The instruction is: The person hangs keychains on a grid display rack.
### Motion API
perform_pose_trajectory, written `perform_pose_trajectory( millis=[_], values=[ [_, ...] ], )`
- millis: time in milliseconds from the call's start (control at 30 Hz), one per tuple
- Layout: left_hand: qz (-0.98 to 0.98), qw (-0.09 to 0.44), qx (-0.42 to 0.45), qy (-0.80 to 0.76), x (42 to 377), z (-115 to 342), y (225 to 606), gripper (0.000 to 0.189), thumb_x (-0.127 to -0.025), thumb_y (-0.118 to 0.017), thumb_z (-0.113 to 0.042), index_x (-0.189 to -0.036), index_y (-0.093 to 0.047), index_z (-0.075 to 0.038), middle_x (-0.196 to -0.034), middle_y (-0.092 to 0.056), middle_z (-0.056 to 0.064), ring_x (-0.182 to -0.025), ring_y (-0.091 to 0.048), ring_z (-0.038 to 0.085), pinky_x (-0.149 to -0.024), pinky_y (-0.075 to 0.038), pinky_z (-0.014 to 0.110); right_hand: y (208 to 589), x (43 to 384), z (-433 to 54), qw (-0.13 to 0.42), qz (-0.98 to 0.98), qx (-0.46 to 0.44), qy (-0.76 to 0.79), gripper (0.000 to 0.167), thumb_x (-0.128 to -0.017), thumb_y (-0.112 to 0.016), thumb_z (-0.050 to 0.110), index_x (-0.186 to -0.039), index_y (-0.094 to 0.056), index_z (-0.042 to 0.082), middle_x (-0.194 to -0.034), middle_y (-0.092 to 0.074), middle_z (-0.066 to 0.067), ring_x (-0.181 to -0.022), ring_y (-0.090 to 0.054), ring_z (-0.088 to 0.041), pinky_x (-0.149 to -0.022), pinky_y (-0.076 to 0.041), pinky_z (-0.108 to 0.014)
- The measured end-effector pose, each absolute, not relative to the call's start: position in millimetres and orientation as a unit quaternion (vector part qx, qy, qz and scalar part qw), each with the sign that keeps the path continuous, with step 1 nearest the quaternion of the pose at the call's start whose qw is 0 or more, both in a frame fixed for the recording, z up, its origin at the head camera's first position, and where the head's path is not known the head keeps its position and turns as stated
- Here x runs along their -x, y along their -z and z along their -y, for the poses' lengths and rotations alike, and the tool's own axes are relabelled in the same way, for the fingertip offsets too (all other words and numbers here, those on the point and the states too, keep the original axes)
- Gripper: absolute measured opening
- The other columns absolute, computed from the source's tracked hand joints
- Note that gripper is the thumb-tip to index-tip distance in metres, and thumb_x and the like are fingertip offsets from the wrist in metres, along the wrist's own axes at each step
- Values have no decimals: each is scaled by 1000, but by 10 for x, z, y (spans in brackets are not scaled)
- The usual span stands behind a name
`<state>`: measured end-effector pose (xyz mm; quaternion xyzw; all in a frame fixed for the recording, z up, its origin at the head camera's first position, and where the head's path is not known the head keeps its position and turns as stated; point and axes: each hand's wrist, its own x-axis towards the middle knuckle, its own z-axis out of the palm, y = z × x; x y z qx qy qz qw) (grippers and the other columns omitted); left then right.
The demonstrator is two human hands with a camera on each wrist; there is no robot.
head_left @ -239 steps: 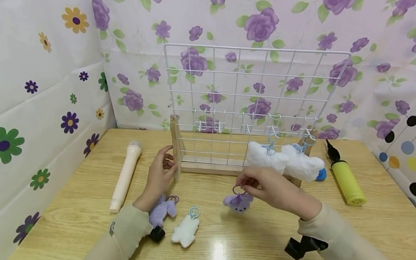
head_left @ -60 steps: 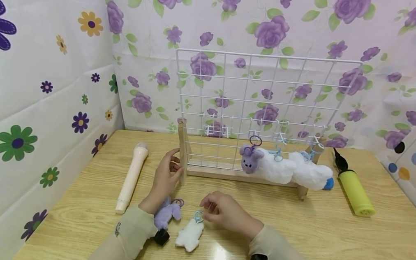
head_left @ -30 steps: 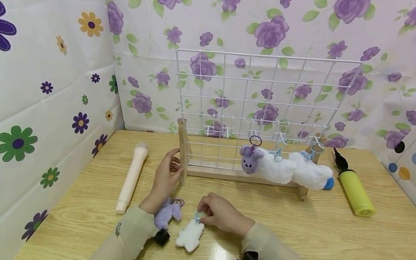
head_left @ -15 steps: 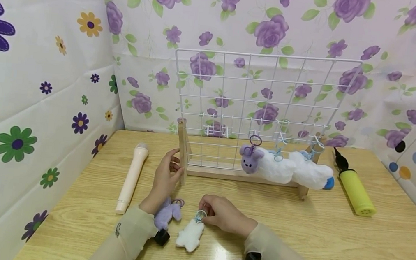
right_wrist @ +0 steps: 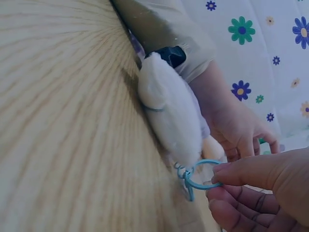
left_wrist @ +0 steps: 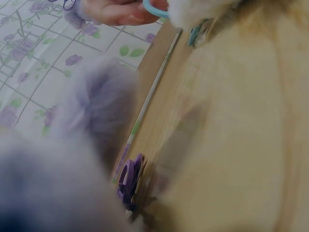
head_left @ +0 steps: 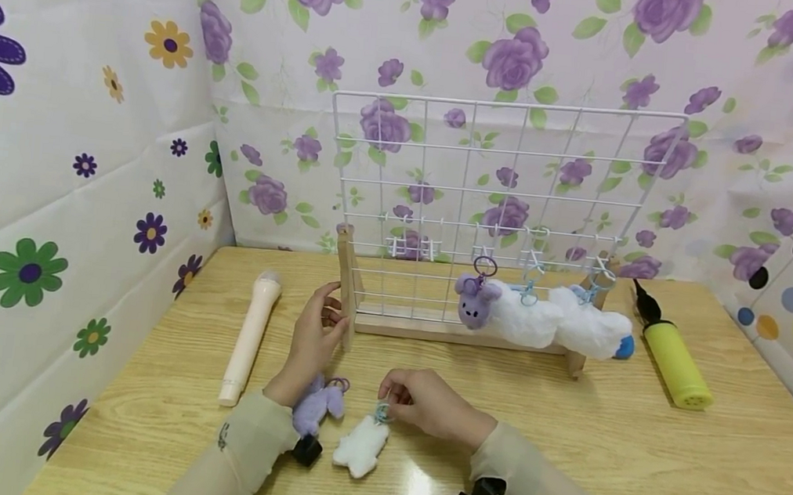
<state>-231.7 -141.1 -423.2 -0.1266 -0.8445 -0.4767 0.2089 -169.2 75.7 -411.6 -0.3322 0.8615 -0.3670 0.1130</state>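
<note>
My right hand (head_left: pixel 435 404) pinches the light blue ring (right_wrist: pixel 205 186) of a white plush keychain (head_left: pixel 361 446) between thumb and fingertips. The plush body lies on the table in the head view. My left hand (head_left: pixel 316 335) holds the left wooden post (head_left: pixel 347 286) of a white wire grid rack (head_left: pixel 467 190). Under the left wrist, a purple plush keychain (head_left: pixel 316 407) lies partly hidden by the sleeve; its purple ring (left_wrist: pixel 129 180) shows in the left wrist view. From the rack's hooks hang a purple plush keychain (head_left: pixel 476 303) and two white ones, the nearer white plush (head_left: pixel 524 322) beside it.
A cream microphone (head_left: pixel 250 338) lies left of the left hand. A yellow hand pump (head_left: pixel 676 364) with a black nozzle lies right of the rack. Bare white hooks (head_left: pixel 412 247) sit on the grid's left half. Floral cloth stands behind and at both sides.
Eight seconds ago my right hand held a purple keychain, which now hangs on a hook. Since then that hand has moved to the white keychain and tipped its ring up. The left hand stays put.
</note>
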Motion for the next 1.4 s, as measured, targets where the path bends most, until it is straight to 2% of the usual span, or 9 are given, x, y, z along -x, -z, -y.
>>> perform_pose_trajectory(
  millis=[333, 567, 1233, 1400],
  values=[
    [845, 209, 125, 475, 2312, 1408, 4219, 58, -85, -65, 7, -138, -43, -3, -104, -61, 20, -83, -63, 29, -74, -56, 38, 4010, 1649, -782, 103, -861, 330, 373, 10, -89, -62, 2, -91, -67, 10, -80, -65, 1, -70, -54, -1, -64, -49, -16],
    [846, 207, 124, 475, 2298, 1408, 4213, 58, -85, -65, 7, -138, -43, -3, -104, -61, 20, -83, -63, 29, -74, -56, 38, 3931, 1623, -805, 87, -856, 343, 377, 6, -89, -64, 3, -90, -67, 8, -79, -66, 0, -70, -54, 1, -64, -49, -16],
    [846, 207, 126, 474, 2324, 1414, 4232, 59, -86, -66, 4, -139, -43, -4, -105, -61, 20, -86, -62, 29, -75, -56, 39, 3565, 1575, -900, 85, -852, 362, 368, 6, -93, -62, 9, -97, -66, 8, -83, -67, 0, -71, -56, 1, -64, -51, -16],
    [847, 204, 124, 475, 2327, 1418, 4229, 58, -86, -66, 5, -139, -43, -4, -105, -61, 20, -86, -62, 29, -76, -56, 39, 3493, 1595, -930, 60, -854, 367, 363, 5, -91, -63, 8, -95, -66, 7, -83, -67, -1, -71, -56, 1, -64, -51, -16]
  ],
)
